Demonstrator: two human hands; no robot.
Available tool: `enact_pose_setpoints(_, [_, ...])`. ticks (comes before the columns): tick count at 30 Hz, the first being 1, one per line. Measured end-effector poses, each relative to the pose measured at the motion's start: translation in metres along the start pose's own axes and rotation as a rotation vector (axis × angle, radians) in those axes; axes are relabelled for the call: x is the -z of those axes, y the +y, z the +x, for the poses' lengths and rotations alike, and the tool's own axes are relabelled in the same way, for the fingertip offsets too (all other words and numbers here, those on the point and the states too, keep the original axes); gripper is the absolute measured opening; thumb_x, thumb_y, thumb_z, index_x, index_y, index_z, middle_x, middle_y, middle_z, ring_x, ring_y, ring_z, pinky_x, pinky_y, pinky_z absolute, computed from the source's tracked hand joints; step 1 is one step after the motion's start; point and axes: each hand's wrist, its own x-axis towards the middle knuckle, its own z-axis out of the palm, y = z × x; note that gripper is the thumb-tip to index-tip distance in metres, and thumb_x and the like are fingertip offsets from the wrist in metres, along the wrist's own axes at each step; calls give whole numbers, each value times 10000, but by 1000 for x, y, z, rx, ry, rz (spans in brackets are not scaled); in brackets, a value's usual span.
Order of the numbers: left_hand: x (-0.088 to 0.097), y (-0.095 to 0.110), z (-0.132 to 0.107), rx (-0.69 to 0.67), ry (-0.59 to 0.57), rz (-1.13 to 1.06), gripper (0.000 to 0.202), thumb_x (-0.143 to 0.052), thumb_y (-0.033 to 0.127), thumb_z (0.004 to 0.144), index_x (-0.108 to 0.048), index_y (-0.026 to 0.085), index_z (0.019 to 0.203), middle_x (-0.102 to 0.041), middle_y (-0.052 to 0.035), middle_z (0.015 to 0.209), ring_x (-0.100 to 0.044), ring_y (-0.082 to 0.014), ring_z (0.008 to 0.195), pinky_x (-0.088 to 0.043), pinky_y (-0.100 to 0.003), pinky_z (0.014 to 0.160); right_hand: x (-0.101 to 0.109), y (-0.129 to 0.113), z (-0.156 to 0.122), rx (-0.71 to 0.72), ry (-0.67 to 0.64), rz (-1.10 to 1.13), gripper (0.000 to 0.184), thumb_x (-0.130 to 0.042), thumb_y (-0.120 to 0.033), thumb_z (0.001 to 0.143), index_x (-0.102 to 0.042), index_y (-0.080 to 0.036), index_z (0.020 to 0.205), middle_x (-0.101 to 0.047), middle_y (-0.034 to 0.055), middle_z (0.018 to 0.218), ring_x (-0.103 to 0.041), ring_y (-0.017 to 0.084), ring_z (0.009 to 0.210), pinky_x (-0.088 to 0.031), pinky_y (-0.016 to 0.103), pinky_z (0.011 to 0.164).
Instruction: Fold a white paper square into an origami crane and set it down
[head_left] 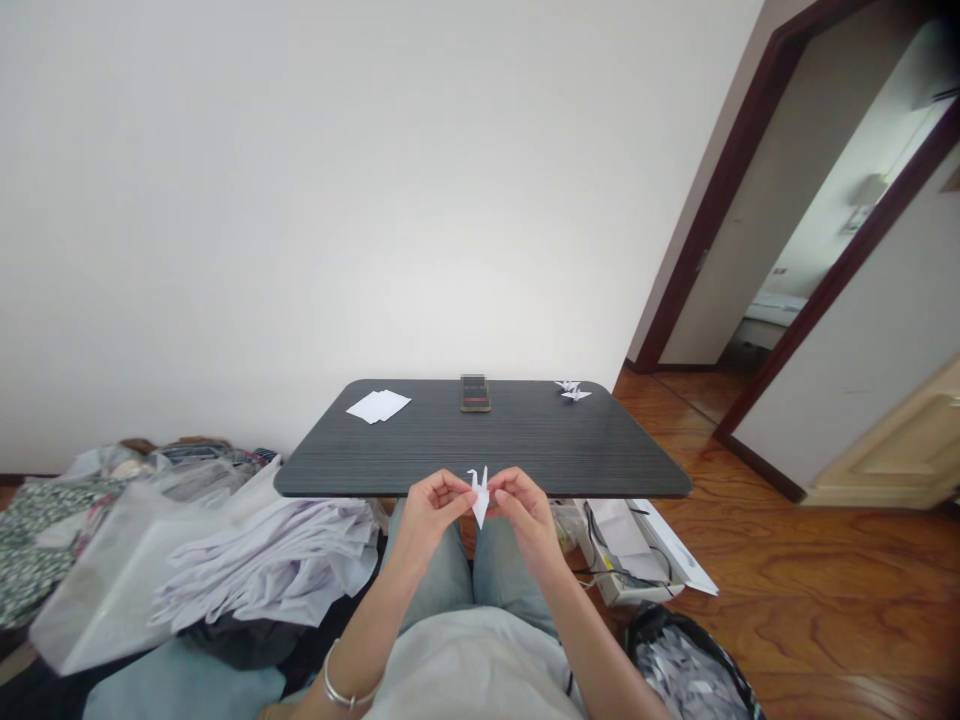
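I hold a small white folded paper crane (480,494) between both hands, just in front of the near edge of a dark grey table (525,450). My left hand (435,505) pinches its left side and my right hand (521,500) pinches its right side. The crane's thin neck and tail point upward and its body tapers down to a point. A bracelet sits on my left wrist.
On the table lie white paper sheets (379,405) at far left, a small dark box (475,393) at far centre, and finished paper cranes (572,390) at far right. Piled clothes and bags (187,560) lie left. An open box (637,560) and a bin (690,670) sit right.
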Motion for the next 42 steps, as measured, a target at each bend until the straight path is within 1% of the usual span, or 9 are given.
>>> enact_pose_setpoints(3, [0,0,0,-13,10,7,209,-752,249,594,-577,143,635,-618,15,613,-567,-107,576,-431,-220,583,0,1,1,-59,22,-15,175,-655,-368,733,-605,-210,791,-589,-21,650,-554,120,561,-494,228,513])
enact_pose_setpoints(6, [0,-1,1,-18,18,23,208,-751,247,595,-574,145,636,-621,11,613,-564,-108,575,-420,-219,579,1,5,2,-106,18,-83,206,-674,-373,714,-616,-177,699,-599,-19,577,-541,103,501,-473,206,488])
enact_pose_setpoints(11, [1,-3,1,-19,26,34,205,-741,244,611,-563,144,623,-608,19,590,-548,-95,561,-403,-203,566,3,8,2,-110,44,-146,218,-690,-371,699,-643,-160,670,-626,-5,553,-561,104,493,-483,210,495])
enact_pose_setpoints(16, [3,-6,2,-6,12,-5,208,-744,238,614,-569,144,677,-616,21,603,-557,-93,567,-413,-201,575,3,4,4,-131,24,-127,232,-708,-373,674,-638,-155,637,-623,-6,532,-559,102,477,-485,210,488])
enact_pose_setpoints(21, [6,-7,3,15,-16,22,200,-735,233,632,-578,141,715,-631,15,595,-563,-92,554,-425,-198,569,4,1,4,-162,8,-131,243,-720,-375,655,-628,-154,613,-614,-8,514,-549,101,461,-478,218,489])
enact_pose_setpoints(27, [6,-5,3,61,-49,35,189,-731,254,639,-591,137,691,-635,15,572,-575,-96,546,-451,-206,581,5,3,5,-148,14,-142,237,-716,-361,660,-615,-154,601,-600,-12,502,-524,96,445,-454,214,474])
enact_pose_setpoints(31, [5,-5,3,42,-65,24,180,-704,287,669,-617,133,699,-667,-11,634,-607,-122,594,-476,-239,630,4,2,6,-132,35,-126,248,-705,-371,665,-608,-155,591,-581,-19,496,-513,94,449,-442,207,458])
enact_pose_setpoints(36, [8,-4,5,-9,-65,115,147,-735,195,608,-643,131,703,-702,-32,676,-632,-142,631,-465,-233,637,5,2,7,-115,42,-107,228,-691,-356,690,-617,-153,617,-587,-16,534,-507,89,472,-433,200,469])
enact_pose_setpoints(42, [9,-6,5,-22,-34,123,87,-700,203,649,-641,143,674,-700,-14,631,-635,-139,608,-470,-238,643,4,1,6,-118,11,-79,232,-718,-365,659,-616,-159,627,-592,-18,539,-523,95,480,-452,209,479])
